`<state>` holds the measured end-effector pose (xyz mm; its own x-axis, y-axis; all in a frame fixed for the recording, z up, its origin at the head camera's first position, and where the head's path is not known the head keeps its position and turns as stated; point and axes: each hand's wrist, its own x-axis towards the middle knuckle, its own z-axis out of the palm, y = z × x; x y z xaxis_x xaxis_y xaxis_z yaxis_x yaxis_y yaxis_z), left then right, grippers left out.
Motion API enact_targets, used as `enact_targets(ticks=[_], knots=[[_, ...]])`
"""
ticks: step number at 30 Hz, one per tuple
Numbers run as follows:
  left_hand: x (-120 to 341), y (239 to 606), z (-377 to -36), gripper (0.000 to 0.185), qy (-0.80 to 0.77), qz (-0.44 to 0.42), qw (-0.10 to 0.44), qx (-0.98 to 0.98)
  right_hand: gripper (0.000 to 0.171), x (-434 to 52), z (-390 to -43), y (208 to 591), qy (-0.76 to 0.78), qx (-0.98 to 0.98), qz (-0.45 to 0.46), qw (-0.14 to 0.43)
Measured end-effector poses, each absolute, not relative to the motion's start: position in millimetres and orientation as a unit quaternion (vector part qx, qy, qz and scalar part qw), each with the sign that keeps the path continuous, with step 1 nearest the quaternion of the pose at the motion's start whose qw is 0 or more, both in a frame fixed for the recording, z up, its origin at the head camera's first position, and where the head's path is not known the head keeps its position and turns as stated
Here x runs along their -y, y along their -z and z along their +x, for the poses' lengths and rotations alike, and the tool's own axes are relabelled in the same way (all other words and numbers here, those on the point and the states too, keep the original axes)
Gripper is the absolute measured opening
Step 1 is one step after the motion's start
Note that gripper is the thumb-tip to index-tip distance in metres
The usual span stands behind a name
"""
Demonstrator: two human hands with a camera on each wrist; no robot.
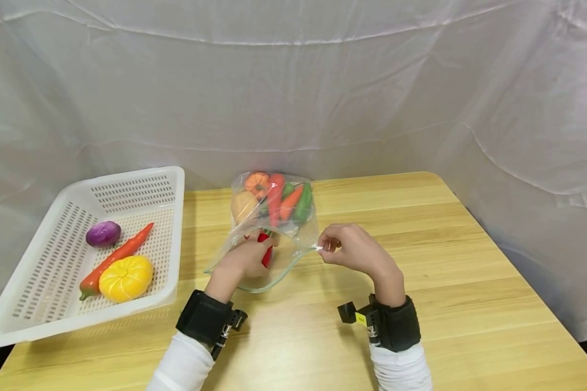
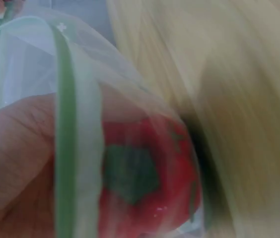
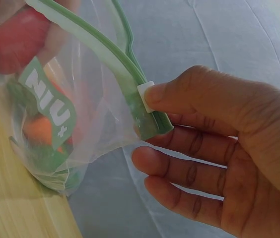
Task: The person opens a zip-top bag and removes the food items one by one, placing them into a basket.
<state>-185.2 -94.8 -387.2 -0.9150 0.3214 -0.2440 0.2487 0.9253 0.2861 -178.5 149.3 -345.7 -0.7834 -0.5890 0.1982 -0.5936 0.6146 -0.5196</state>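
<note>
A clear zip bag (image 1: pixel 293 264) with a green-edged mouth lies on the table, its mouth towards me. My left hand (image 1: pixel 244 259) reaches inside and grips a red bell pepper (image 2: pixel 152 198) with a green stem cap, seen through the plastic in the left wrist view. At the mouth's right corner, my right hand (image 1: pixel 354 250) pinches the white slider (image 3: pixel 145 96) between thumb and forefinger. Deeper in the bag lie a long red chili (image 1: pixel 275 198), an orange carrot-like piece (image 1: pixel 291 203), a green pepper (image 1: pixel 303 204), a small orange pumpkin (image 1: pixel 256 182) and a pale orange round piece (image 1: pixel 244 206).
On the left stands a white perforated basket (image 1: pixel 178 244), tilted in this view. It holds a purple vegetable (image 1: pixel 104 234), a long red chili (image 1: pixel 123 253) and a yellow pumpkin (image 1: pixel 126 278). A pale cloth (image 1: pixel 293 98) hangs behind the wooden table (image 1: pixel 469 282).
</note>
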Motion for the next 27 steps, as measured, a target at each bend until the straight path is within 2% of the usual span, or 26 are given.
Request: enact_targets(ticks=[12, 20, 27], knots=[[90, 374, -170, 0.05, -0.094, 0.186, 0.121, -0.971, 0.005, -149, -179, 346, -0.289, 0.9, 0.325, 0.001], [88, 360, -154, 0.053, -0.093, 0.179, 0.125, -0.971, 0.005, -148, -179, 346, -0.289, 0.9, 0.325, 0.001], [92, 353, -141, 0.053, -0.11, 0.194, 0.105, -0.969, 0.005, -148, -179, 346, -0.288, 0.901, 0.324, -0.001]])
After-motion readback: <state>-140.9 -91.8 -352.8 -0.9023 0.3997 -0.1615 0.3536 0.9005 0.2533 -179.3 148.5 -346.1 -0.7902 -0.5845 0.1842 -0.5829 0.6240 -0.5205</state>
